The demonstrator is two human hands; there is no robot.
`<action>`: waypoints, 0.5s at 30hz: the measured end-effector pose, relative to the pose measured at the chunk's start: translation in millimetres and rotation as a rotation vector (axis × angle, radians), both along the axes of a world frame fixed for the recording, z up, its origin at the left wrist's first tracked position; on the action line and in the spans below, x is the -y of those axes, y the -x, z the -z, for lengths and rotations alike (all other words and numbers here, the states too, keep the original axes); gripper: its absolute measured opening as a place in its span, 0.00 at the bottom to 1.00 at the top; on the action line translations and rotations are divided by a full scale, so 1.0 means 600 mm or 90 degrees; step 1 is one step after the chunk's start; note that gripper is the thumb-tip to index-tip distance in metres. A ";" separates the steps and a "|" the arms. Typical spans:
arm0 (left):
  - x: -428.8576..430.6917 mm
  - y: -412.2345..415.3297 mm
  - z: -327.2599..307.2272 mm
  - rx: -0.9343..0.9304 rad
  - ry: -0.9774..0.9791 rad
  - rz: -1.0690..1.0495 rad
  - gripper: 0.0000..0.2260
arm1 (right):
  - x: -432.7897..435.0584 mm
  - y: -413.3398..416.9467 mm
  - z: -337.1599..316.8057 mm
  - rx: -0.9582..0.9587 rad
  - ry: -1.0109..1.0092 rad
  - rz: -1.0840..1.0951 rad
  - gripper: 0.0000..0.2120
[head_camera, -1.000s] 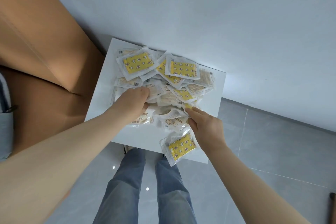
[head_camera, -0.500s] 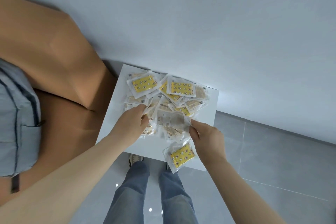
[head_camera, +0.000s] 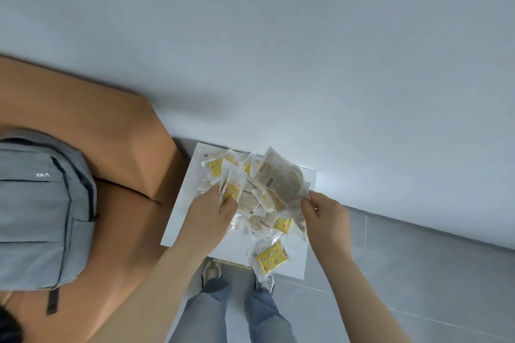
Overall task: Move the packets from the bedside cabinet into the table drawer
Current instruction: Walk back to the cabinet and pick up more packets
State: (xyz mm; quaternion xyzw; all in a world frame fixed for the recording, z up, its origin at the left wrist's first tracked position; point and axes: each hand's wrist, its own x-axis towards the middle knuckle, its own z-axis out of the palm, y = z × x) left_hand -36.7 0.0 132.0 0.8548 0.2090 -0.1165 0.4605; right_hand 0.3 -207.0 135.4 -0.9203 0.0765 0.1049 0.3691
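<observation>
Gripping yellow packets point(head_camera: 232, 189) with left hand point(head_camera: 207, 220), right hand point(head_camera: 326, 217) pinching pale packets point(head_camera: 281, 178), both bunches raised, earlier flat.

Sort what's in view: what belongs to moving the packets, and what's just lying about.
Job: packets, heaped on the bedside cabinet; one loose packet at its front edge; left hand and right hand, both gripping packets.
Lying about: grey backpack; brown furniture beside the cabinet.

Packets point(head_camera: 271, 257) clear, yellow-patterned; cabinet top point(head_camera: 181, 203) white; backpack point(head_camera: 41, 209) grey; jeans point(head_camera: 206, 312) blue.
</observation>
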 end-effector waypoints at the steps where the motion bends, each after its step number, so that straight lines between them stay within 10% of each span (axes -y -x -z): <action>1: 0.003 0.001 -0.015 0.008 0.031 -0.027 0.11 | 0.003 0.001 -0.018 0.013 -0.007 0.012 0.21; 15: -0.012 -0.082 -0.185 0.128 0.109 0.142 0.10 | -0.007 0.038 -0.214 0.166 -0.059 0.239 0.18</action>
